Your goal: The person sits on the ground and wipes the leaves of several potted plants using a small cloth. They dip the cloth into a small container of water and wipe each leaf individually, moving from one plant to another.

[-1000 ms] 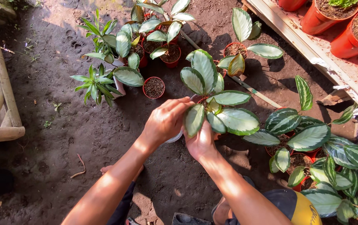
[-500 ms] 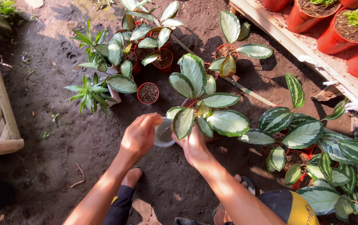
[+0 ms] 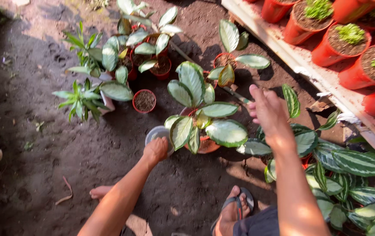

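Note:
A potted plant with broad green-and-white leaves (image 3: 205, 111) stands in a red pot (image 3: 205, 144) on dark soil. My left hand (image 3: 156, 149) is closed on the near rim of a pale round container (image 3: 153, 133) just left of that pot. My right hand (image 3: 267, 110) is raised to the right of the plant, fingers spread, holding nothing. It hovers above striped leaves (image 3: 301, 140). My foot in a sandal (image 3: 235, 209) rests on the soil below.
Small red pots of plants (image 3: 152, 57) cluster at the back, with one soil-filled pot (image 3: 144, 100) and a spiky green plant (image 3: 82, 98). A wooden plank (image 3: 327, 81) carrying red pots (image 3: 353, 43) runs along the right. Striped-leaf plants (image 3: 353, 175) fill the lower right.
My right hand has let go of the plant's base and lifted to the right, open. My left hand has dropped to the pale container's rim. The view shifted slightly.

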